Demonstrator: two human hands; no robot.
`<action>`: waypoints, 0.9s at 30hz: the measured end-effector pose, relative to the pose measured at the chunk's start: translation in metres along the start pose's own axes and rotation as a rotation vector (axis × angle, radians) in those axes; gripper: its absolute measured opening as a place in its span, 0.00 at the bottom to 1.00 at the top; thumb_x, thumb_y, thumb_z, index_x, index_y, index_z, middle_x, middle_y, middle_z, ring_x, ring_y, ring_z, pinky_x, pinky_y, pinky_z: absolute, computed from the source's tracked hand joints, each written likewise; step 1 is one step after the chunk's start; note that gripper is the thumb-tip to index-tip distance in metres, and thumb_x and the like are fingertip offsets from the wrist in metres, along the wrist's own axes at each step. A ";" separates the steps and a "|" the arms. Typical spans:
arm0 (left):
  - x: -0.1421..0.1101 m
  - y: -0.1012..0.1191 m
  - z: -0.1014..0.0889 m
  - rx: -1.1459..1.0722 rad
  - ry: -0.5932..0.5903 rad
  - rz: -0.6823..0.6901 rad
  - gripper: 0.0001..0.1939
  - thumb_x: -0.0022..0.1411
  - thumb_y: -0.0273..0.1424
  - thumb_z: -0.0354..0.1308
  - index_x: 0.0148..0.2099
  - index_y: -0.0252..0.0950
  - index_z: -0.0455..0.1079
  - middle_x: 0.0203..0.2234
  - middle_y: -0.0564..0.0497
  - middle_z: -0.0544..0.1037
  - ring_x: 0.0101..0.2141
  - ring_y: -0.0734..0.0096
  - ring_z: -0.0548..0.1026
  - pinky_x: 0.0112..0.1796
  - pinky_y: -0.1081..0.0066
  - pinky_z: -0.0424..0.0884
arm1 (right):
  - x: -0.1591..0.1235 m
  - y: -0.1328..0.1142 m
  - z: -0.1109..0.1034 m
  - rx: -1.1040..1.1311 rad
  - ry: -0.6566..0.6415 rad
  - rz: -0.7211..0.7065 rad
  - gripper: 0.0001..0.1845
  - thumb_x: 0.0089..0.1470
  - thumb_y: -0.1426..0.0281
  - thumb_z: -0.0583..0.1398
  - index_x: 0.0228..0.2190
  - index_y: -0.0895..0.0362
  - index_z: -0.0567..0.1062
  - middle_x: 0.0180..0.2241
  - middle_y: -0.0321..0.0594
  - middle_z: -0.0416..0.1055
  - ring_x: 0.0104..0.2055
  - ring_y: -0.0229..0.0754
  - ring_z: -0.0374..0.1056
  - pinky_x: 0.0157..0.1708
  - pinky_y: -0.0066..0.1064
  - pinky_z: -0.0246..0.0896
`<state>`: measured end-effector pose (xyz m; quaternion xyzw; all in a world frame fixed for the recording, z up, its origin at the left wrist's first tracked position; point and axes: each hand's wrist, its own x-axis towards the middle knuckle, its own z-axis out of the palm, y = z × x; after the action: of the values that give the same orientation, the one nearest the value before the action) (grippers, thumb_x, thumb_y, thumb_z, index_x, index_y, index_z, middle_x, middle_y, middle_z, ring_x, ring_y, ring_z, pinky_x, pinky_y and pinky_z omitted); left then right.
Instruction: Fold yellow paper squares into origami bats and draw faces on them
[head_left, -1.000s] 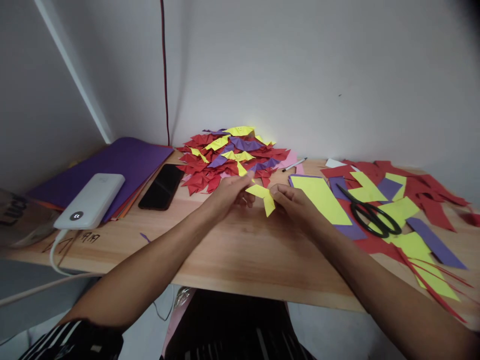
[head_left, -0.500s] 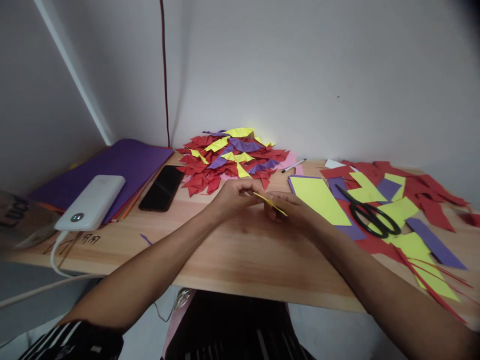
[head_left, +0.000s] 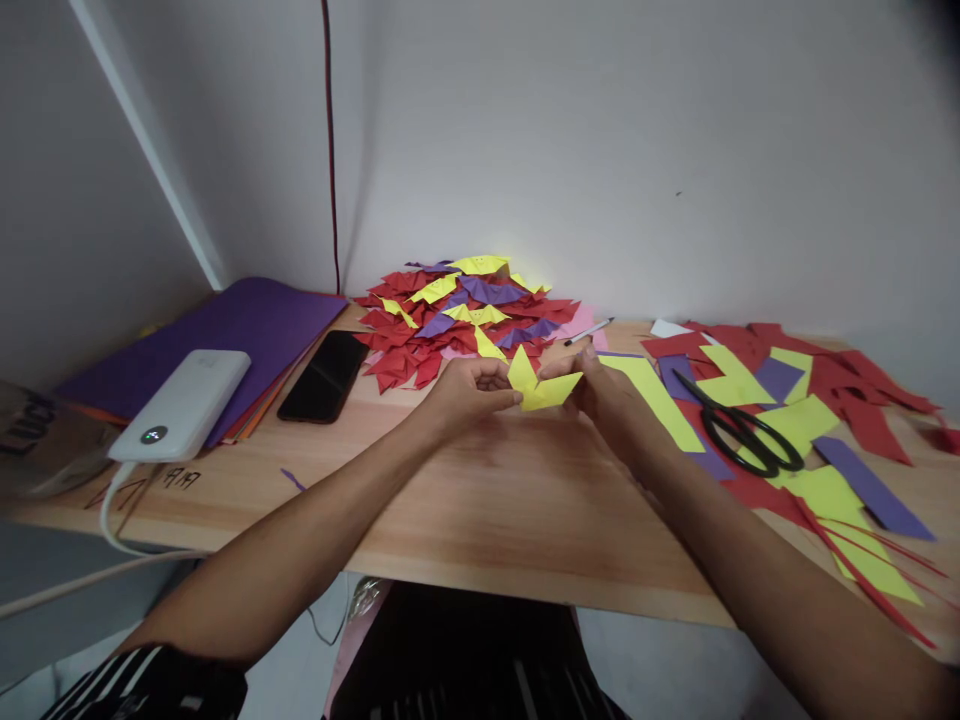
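Above the table, a folded yellow paper [head_left: 541, 392] with two pointed flaps standing up faces me. My left hand [head_left: 476, 390] pinches its left side between thumb and fingers. On the paper's right edge, my right hand [head_left: 592, 388] is closed, its fingertips partly hidden behind the sheet. Just beyond my hands lies a heap of folded paper bats [head_left: 491, 290] in red, yellow and purple, some with small drawn faces. A stack of yellow sheets [head_left: 660, 400] lies beside my right wrist, partly covered by it.
Black-handled scissors [head_left: 742, 430] rest on paper scraps [head_left: 862, 400] at the right. A pen [head_left: 589, 332] lies near the heap. On the left are a phone [head_left: 324, 376], a white power bank [head_left: 184, 405] with a cable, and purple sheets [head_left: 247, 310]. A wall stands behind the table.
The yellow paper has turned from edge-on to facing me, its two pointed flaps now showing. My right hand has moved slightly right and up, opening a gap between the hands.
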<state>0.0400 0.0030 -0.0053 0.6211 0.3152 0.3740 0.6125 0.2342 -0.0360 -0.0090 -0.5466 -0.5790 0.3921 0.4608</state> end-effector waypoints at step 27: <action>-0.003 -0.003 0.001 0.117 0.003 -0.084 0.10 0.55 0.32 0.60 0.26 0.31 0.73 0.20 0.52 0.75 0.23 0.79 0.70 0.27 0.78 0.63 | -0.007 -0.006 0.009 -0.415 0.006 -0.234 0.06 0.53 0.66 0.58 0.30 0.55 0.72 0.29 0.35 0.72 0.23 0.33 0.58 0.23 0.27 0.52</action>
<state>0.0398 0.0000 -0.0084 0.6416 0.3630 0.3297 0.5898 0.2241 -0.0431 -0.0060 -0.5598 -0.7052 0.2073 0.3825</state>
